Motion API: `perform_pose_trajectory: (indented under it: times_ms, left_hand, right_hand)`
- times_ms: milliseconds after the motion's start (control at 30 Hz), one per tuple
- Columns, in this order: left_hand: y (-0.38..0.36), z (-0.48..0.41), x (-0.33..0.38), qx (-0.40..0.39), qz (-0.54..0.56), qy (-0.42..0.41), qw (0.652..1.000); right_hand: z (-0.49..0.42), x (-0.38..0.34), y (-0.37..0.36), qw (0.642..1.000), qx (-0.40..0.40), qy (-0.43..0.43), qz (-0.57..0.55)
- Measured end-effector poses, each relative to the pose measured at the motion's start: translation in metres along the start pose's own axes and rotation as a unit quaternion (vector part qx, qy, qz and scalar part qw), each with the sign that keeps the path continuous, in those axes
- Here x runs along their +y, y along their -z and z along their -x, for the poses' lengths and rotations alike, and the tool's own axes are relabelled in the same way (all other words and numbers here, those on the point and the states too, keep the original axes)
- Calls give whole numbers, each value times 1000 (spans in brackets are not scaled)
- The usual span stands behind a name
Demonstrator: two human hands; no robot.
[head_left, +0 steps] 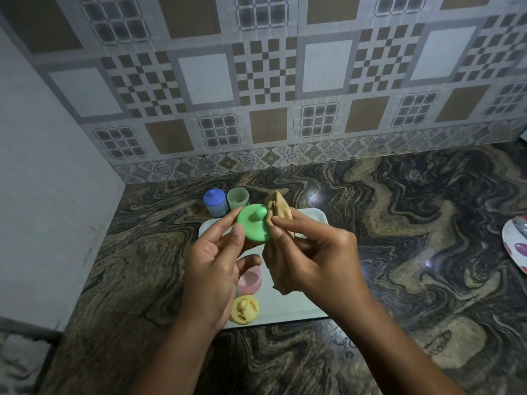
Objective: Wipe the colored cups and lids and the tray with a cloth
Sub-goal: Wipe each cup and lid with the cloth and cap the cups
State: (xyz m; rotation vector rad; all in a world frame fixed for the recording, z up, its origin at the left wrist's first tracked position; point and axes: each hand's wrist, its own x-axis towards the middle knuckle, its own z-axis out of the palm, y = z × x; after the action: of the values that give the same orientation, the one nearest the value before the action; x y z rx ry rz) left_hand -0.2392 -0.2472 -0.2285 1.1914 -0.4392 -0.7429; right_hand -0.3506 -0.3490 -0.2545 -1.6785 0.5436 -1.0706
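Aloft, green lid [254, 227] in left hand [212, 269] (cloth [281, 208] seemingly against rim)

Dim room on my feed, small glare spots on the countertop [399, 223] right of the tray [299, 297], wide-angle bending of wall tiles [268, 81] beyond it, corners soft

Lid [253, 227] in left grip [212, 263], cloth [279, 208] in right grip [310, 252], both over the tray [291, 297]. Behind them: capped cup [215, 203], open cup [238, 198]. Beneath: third cup [251, 280], second lid [244, 309].

Swirled stone counter [399, 252] bears a white tray [296, 305], blue lidded cup [215, 203], green cup [238, 197] and a plate [514, 248]
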Motion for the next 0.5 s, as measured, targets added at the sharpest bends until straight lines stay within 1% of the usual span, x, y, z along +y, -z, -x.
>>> perform_pose_trajectory:
  times_ms: [133,200,267,333,500]
  left_hand:
    - [-4,5,-4,-13,-31,-24,999]
    - [-4,5,-2,-5,-36,-19,999]
    - [-2,3,-1,4,-15,-10,1000]
    - [-3,2,-2,17,-10,-16,1000]
    - [-7,5,-6,-10,-27,-46,999]
  right_hand:
    - [0,-4,-1,999,-3,35,25]
    - [-2,-7,0,1000,7,15,12]
    - [-3,-8,2,1000,9,-10,2]
    - [-3,-8,1,1000,8,-12,3]
    - [2,-7,-1,1000,-6,-5,6]
